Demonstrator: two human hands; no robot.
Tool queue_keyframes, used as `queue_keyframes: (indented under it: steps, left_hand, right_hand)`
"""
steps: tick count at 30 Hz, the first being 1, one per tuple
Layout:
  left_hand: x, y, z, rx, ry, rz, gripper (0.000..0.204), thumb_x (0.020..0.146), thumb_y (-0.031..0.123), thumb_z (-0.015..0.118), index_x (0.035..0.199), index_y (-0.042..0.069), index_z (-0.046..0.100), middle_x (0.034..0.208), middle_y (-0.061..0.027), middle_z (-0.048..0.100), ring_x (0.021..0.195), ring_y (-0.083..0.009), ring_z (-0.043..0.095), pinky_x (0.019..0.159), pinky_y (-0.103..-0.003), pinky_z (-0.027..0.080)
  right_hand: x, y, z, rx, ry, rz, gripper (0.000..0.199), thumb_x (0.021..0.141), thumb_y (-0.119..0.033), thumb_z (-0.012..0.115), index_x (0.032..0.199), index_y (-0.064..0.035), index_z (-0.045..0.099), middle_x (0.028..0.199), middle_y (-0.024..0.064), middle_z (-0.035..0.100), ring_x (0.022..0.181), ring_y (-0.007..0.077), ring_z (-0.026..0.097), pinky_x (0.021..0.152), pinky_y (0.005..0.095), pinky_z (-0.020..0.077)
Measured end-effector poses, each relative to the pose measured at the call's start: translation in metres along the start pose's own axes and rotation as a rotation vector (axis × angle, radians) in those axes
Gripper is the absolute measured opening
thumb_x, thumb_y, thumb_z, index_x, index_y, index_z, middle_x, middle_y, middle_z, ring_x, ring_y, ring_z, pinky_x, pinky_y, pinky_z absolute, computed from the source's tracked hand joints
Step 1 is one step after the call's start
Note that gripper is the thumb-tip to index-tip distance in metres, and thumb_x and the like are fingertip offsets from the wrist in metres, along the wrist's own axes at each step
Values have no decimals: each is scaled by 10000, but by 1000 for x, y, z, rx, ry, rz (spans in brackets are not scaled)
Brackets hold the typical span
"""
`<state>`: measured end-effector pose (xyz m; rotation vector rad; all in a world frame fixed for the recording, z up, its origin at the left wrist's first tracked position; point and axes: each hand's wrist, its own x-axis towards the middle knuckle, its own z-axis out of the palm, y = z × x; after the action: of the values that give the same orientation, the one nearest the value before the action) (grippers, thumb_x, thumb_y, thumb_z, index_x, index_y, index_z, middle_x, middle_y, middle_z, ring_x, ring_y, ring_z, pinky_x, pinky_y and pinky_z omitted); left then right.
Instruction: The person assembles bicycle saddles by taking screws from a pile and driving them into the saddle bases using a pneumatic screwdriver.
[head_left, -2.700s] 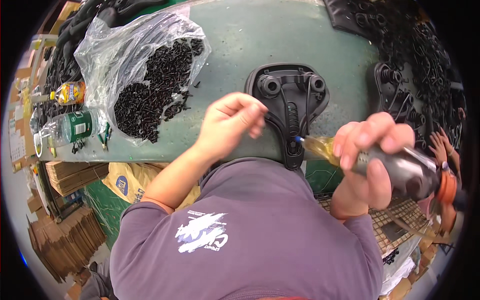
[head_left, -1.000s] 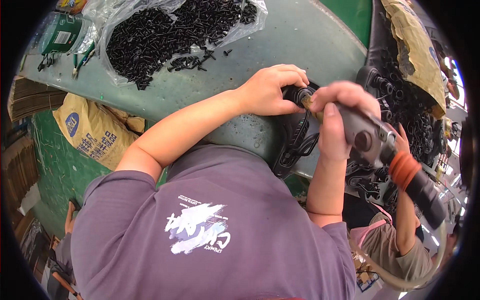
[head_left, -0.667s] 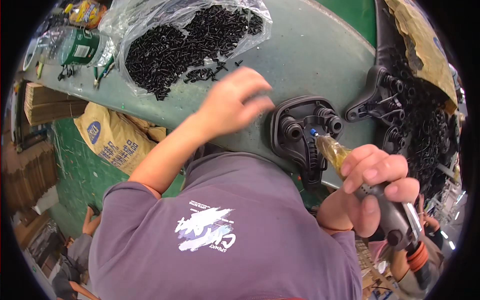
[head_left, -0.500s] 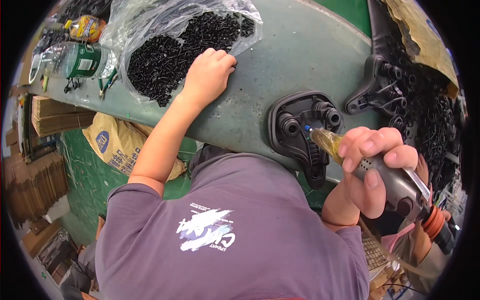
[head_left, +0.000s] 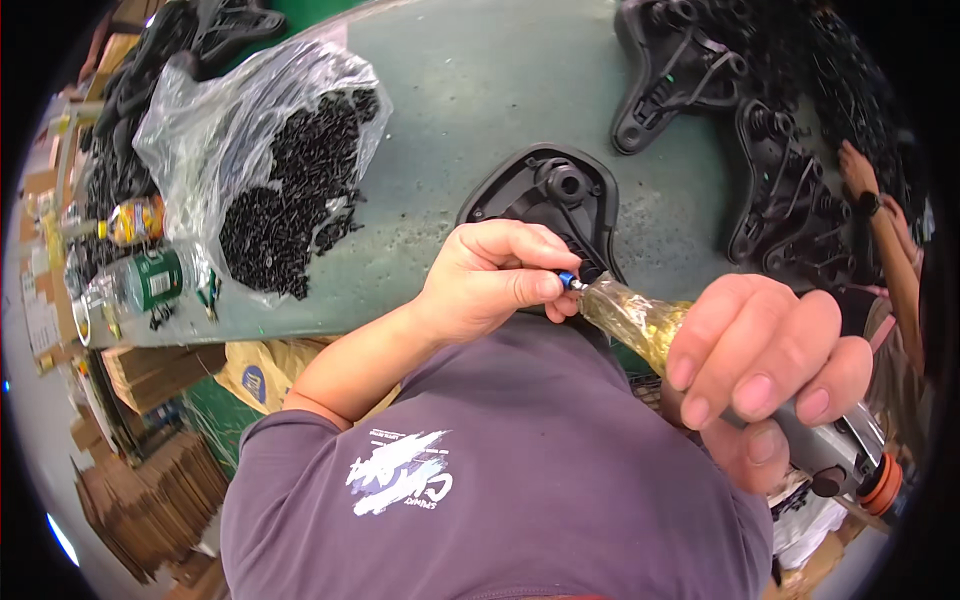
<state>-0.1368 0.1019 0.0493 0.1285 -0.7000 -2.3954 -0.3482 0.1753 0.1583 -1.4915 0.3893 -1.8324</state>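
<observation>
Blue shows at the small tip (head_left: 568,281) of one grey power driver (head_left: 846,452), and the left hand (head_left: 485,282) has thumb and forefinger pinched on its end; whether anything small lies between them is hidden. The right hand (head_left: 765,362) is curled around the driver's body. One yellowish clear wrap (head_left: 638,315) covers the nose between the two hands, and one orange ring (head_left: 881,485) circles the right end.

Just beyond the left hand, one black saddle base (head_left: 520,205) rests near the close edge of the green tabletop (head_left: 470,95), one round coil (head_left: 566,183) in view, its near part covered by the hands. To the left lies one clear plastic bag (head_left: 190,140) with a heap of black screws (head_left: 285,195), too many to count. Farther left are two bottles (head_left: 155,283). On the far right are at least three more saddle bases (head_left: 665,85), and one co-worker's hand (head_left: 858,168).
</observation>
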Motion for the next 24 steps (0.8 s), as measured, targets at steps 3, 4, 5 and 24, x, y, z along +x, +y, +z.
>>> queue_keyframes:
  steps: [3,4,5,24]
  left_hand:
    - [4,-2,-1,218,-30,13,187,1007,-44,696,1186,-47,752,1098,-188,724,943,-261,760,769,-370,643]
    - [6,1,1,221,-44,-8,187,1007,-44,696,1186,-47,752,1098,-188,724,943,-261,760,769,-370,643]
    - [8,5,2,197,-48,-104,159,1030,-5,684,1166,-52,753,1078,-183,729,939,-252,762,760,-364,642]
    - [93,27,-68,1402,-139,156,376,671,69,940,957,14,703,1304,-171,752,1179,-284,736,1018,-399,568]
  right_hand:
    - [-5,-10,-8,-40,-18,53,359,926,-37,647,1258,-82,518,1163,142,626,756,190,710,722,371,625]
    - [-7,-12,-10,-43,-7,57,366,926,-36,641,1265,-82,512,1163,143,625,760,192,712,730,375,628]
    - [-8,-12,-12,-44,2,61,373,926,-35,636,1272,-82,506,1163,145,624,763,194,714,739,379,632]
    - [-9,5,-20,-366,137,122,300,996,-27,614,1246,-142,497,1165,157,611,846,216,649,852,470,560]
